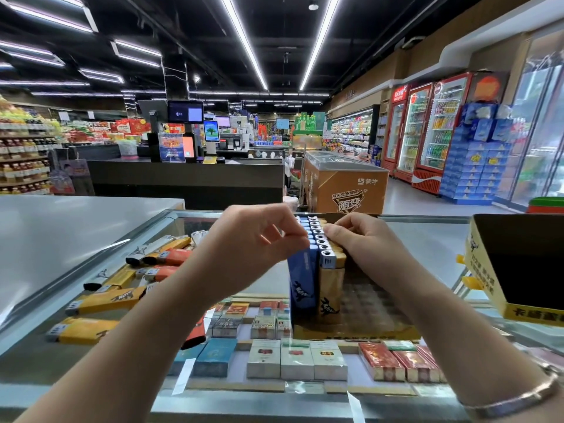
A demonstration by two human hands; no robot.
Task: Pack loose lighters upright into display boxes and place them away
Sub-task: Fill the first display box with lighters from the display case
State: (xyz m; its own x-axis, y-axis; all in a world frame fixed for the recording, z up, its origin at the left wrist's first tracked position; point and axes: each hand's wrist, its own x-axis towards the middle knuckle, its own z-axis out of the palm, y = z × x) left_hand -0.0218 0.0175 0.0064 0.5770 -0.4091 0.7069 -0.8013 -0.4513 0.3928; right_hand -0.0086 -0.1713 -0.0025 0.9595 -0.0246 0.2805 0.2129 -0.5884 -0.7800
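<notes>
You have one view only, a wide-angle camera worn on your head, looking forward and down across the glass table (427, 233). It sits close above your forearms, so the left grip (253, 239) and right grip (363, 239) land mid-frame, near the lens. Beyond the grips the view faces out over the shop floor towards the checkout and the ceiling lights. Straight lines bow at the edges of the frame

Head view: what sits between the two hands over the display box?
In the head view, upright rows of lighters stand between the left hand and the right hand: blue ones by the left fingers, gold ones under the right.
</notes>
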